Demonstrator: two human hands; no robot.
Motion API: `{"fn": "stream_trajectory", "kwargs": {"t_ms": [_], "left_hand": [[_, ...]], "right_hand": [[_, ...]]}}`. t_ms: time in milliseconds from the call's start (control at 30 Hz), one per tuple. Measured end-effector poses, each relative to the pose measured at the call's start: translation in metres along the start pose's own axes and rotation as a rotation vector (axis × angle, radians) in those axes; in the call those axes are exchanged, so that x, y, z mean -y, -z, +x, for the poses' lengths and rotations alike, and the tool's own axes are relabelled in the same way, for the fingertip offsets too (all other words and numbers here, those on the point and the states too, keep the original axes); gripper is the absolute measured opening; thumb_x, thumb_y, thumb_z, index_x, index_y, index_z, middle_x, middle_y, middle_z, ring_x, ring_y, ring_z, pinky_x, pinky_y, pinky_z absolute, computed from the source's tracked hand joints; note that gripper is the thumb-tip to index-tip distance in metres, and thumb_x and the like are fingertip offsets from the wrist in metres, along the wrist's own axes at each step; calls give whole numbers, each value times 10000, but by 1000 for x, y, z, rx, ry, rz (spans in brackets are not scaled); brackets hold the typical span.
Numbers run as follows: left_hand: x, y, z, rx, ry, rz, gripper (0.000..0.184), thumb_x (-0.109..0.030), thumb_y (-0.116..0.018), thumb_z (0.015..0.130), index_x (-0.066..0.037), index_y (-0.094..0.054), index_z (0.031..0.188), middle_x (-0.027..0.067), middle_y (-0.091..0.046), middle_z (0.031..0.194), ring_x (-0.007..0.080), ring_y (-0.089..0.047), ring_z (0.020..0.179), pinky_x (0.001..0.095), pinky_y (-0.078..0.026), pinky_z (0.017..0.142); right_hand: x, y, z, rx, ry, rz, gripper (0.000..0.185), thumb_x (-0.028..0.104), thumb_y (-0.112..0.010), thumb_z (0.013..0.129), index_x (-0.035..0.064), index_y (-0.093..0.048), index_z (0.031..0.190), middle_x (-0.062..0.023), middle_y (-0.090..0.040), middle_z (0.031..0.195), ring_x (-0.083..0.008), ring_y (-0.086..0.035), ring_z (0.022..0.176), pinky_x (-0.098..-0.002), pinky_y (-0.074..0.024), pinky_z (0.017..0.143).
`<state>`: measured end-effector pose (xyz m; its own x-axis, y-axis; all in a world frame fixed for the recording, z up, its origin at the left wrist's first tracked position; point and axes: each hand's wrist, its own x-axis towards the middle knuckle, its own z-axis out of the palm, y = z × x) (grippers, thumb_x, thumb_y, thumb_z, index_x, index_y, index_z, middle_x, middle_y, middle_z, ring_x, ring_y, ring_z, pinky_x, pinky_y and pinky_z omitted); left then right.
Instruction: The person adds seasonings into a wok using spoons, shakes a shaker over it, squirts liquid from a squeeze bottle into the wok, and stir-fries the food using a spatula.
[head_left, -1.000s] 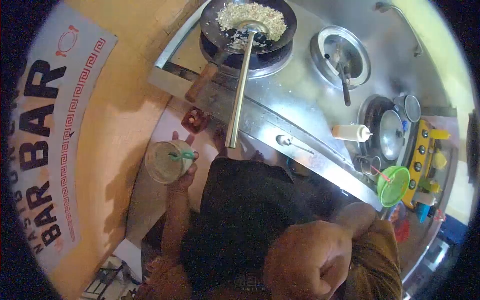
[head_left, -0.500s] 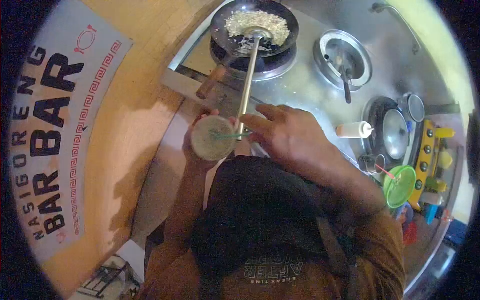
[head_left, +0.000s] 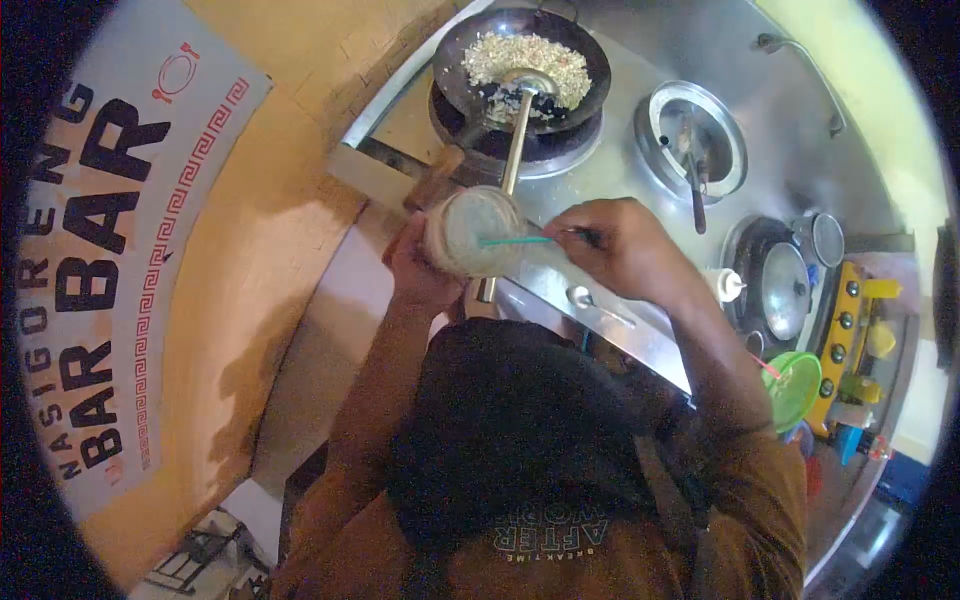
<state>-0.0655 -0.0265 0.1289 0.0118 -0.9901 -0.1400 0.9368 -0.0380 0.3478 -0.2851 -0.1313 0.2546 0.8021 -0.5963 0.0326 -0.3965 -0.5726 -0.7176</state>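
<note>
My left hand [head_left: 425, 265] is wrapped round a round, see-through tub [head_left: 455, 240] with a pale inside. In my right hand [head_left: 620, 245], the fingers pinch the end of a thin green stick [head_left: 515, 240], perhaps a spoon handle. Its other end reaches into the tub; the tip cannot be made out. Beyond my hands a dark wok [head_left: 450, 75] on a burner holds pale, grain-like food [head_left: 520, 62]. A metal ladle [head_left: 517, 150] rests in the wok, its long handle passing behind the tub. The wok's wooden handle [head_left: 435, 175] points toward my left hand.
A round metal pan [head_left: 737, 150] with a dark-handled utensil stands on the steel counter. Farther right are a lidded wok [head_left: 788, 280], a white squeeze bottle [head_left: 728, 284] and a green bowl [head_left: 795, 395]. A small spoon [head_left: 580, 297] lies near the counter's edge.
The tub and my left hand have moved up and right. My right hand has drawn away from the tub to the right, fingers now closed on the green stick's end.
</note>
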Motion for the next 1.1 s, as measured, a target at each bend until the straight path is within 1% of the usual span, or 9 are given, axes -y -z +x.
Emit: {"fn": "stream_trajectory", "kwargs": {"t_ms": [33,133,167,233,367,533,767,1033,1100], "left_hand": [[-3,-4,8,15,0,27,615,-482,-413,903,-44,-397,1335,147,-458,1332,296,-432,1244,491,-340,1045],[-13,-1,31,53,61,71,623,-492,-402,908,-46,-384,1342,147,-469,1320,297,-450,1227,495,-359,1029],[-15,-1,42,2,49,57,617,-495,-400,906,-50,-396,1334,147,-474,1315,311,-464,1212,502,-383,1004],[-16,-8,61,-105,36,29,606,-500,-396,903,-60,-420,1318,147,-483,1305,340,-491,1182,517,-433,955],[-30,-14,91,21,153,28,629,-528,-388,889,-64,-424,1312,166,-494,1280,361,-515,1137,527,-505,830],[-44,-12,128,-27,200,71,653,-560,-386,871,-74,-431,1304,172,-499,1265,352,-553,1064,492,-540,710],[-64,1,156,38,241,95,635,-550,-374,880,-69,-441,1289,172,-518,1239,345,-564,1033,477,-537,676],[-86,25,187,31,255,19,626,-539,-357,893,-80,-415,1313,201,-486,1266,388,-550,1031,519,-522,667],[-102,41,195,131,263,54,630,-559,-355,889,-90,-433,1302,166,-508,1252,355,-545,1055,488,-518,709]], "right_hand": [[-10,4,1,2,-79,132,139,117,-626,817,59,-693,924,-148,-679,785,-214,-640,642,-318,-505,622],[-36,9,5,-62,-153,268,145,78,-611,827,59,-691,947,-109,-680,764,-115,-595,630,-280,-481,602],[-41,11,7,-138,-70,272,149,62,-603,831,51,-689,952,-71,-670,735,-69,-555,628,-257,-461,580],[-47,19,11,-182,-82,250,150,63,-605,832,54,-691,955,-66,-669,737,-68,-549,620,-254,-458,575],[-55,30,22,-144,-235,320,138,11,-600,855,17,-681,967,-29,-652,800,-50,-532,713,-216,-439,631],[-70,26,42,-251,-158,344,131,24,-601,862,10,-679,967,-39,-652,803,-52,-533,719,-215,-437,629],[-77,27,67,-295,-174,383,135,42,-616,851,33,-688,965,-90,-689,863,-109,-617,790,-261,-492,726],[-93,34,101,-341,-244,420,136,64,-606,876,38,-688,982,-53,-688,874,-103,-607,820,-258,-487,757],[-101,48,114,-369,-238,404,140,85,-595,892,43,-688,989,-24,-682,859,-79,-585,821,-246,-481,754]]}}
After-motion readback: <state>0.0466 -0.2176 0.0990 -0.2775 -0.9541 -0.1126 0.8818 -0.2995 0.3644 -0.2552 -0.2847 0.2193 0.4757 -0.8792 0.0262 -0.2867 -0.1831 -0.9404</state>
